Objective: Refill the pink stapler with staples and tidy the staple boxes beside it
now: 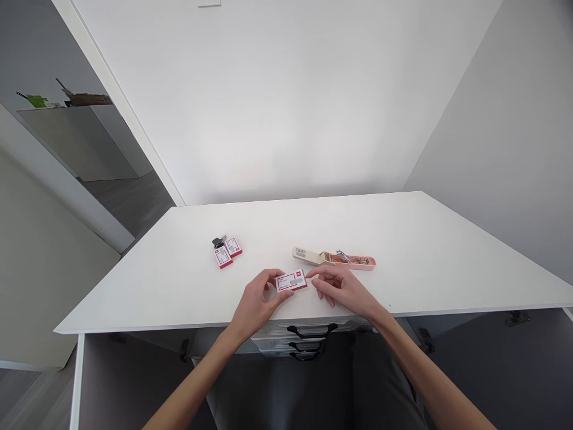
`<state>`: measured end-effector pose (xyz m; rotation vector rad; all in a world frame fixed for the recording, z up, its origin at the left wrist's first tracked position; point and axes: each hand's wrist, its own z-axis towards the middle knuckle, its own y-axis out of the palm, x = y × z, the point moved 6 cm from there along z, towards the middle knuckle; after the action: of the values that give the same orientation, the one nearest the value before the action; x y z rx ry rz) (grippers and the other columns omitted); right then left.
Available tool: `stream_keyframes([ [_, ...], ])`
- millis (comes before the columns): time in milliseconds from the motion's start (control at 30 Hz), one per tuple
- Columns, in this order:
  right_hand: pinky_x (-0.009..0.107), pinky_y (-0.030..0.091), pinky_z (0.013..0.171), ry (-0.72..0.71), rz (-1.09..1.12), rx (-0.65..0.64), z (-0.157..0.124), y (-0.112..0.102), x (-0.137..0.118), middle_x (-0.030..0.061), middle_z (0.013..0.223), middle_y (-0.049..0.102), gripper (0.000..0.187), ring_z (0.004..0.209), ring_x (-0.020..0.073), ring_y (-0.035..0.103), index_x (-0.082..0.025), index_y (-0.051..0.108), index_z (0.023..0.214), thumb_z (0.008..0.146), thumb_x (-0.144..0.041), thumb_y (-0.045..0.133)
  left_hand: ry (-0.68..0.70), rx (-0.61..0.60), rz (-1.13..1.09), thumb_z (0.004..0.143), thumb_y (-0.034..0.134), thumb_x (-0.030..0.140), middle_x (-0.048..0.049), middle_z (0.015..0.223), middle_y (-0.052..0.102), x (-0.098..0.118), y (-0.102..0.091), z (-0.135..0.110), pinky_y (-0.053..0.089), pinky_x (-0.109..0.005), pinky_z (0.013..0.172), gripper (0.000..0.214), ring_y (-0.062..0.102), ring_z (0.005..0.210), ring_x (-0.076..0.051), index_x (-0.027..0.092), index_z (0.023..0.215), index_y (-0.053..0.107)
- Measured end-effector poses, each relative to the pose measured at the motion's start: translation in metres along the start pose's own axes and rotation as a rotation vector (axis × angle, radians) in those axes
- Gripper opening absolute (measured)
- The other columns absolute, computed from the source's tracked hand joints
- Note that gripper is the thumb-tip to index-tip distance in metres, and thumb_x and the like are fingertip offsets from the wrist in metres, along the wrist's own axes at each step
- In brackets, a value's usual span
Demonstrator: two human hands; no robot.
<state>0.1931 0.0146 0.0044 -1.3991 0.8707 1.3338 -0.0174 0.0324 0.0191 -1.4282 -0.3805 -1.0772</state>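
Observation:
My left hand (258,300) grips a small white and red box (290,281) by its left end, thumb on the near side and fingers behind. A picture of a grey staple strip seems to be printed on its top. At the box's right end is my right hand (344,289), its index finger stretched toward the red edge. The thumb stands apart from that finger and the others are loosely curled; nothing shows in this hand. Just behind it lies an open long pencil-case-like box (364,264), pink with a cream lid, containing small metal pieces.
Toward the left of the white tabletop (188,269) lie two similar small boxes (223,257) beside a small black and metal tool (219,241). Black-handled drawers (312,331) sit below the front edge. A white wall (286,107) rises behind.

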Motion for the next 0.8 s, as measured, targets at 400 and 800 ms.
stream_keyframes([
  [400, 0.029, 0.048, 0.063, 0.036, -0.109, -0.049, 0.001, 0.007, 0.001, 0.0027, 0.081, 0.073, 0.035, 0.066, 0.0161, 0.061, -0.023, 0.076, 0.118, 0.098, -0.047, 0.06, 0.056, 0.025, 0.082, 0.089, 0.074, 0.044, -0.0009, 0.111, 0.071, 0.002, 0.001, 0.001, 0.051, -0.032, 0.082, 0.033, 0.065, 0.096, -0.02, 0.026, 0.115, 0.064],
  [800, 0.03, 0.047, 0.063, -0.037, -0.098, 0.152, 0.004, 0.0, 0.014, 0.0024, 0.083, 0.074, 0.028, 0.064, 0.0168, 0.066, -0.023, 0.075, 0.098, 0.096, -0.049, 0.063, 0.092, 0.107, 0.145, 0.097, 0.061, 0.04, -0.0017, 0.116, 0.072, 0.004, -0.001, -0.002, 0.054, -0.032, 0.086, 0.026, 0.066, 0.097, -0.018, 0.027, 0.12, 0.065],
])
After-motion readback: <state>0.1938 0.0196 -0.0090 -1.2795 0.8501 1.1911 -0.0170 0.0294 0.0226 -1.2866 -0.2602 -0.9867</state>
